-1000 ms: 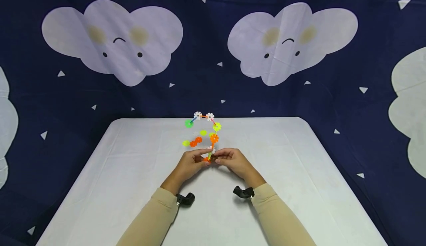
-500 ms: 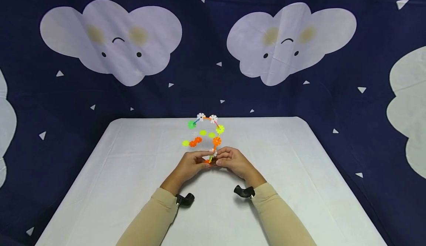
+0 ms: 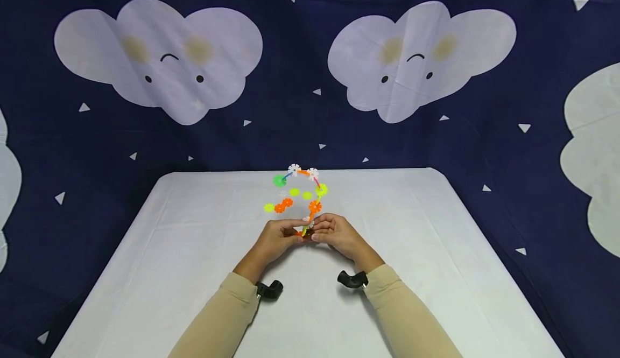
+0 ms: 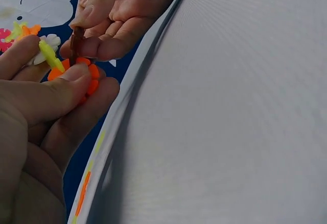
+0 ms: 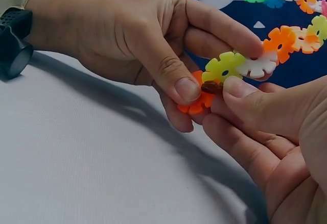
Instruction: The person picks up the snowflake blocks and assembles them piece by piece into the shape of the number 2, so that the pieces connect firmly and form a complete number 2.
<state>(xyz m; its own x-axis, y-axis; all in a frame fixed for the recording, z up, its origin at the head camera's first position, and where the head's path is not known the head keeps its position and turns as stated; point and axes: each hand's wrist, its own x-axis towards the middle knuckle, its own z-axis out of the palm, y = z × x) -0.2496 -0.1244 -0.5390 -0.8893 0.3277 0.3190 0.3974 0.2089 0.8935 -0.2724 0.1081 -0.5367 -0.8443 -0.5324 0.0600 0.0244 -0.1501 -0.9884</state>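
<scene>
Between my hands a curved chain of interlocking snowflake discs stands up, in green, blue, white, orange, pink and yellow. My left hand grips the orange disc at its near end, thumb on the front; a yellow disc and a white disc follow it. My right hand pinches a brown disc between thumb and fingers. The brown disc is edge-on against the orange one, its lower edge right at the orange rim. Fingers hide part of both discs.
Loose discs lie on the white table beyond my hands: yellow-green discs, orange discs and a faint white disc. A dark blue cloth with clouds hangs behind the table's far edge.
The upper chain has swung slightly to the right and a little lower. My hands stay close together at nearly the same spot, with the fingers shifting slightly around the discs.
</scene>
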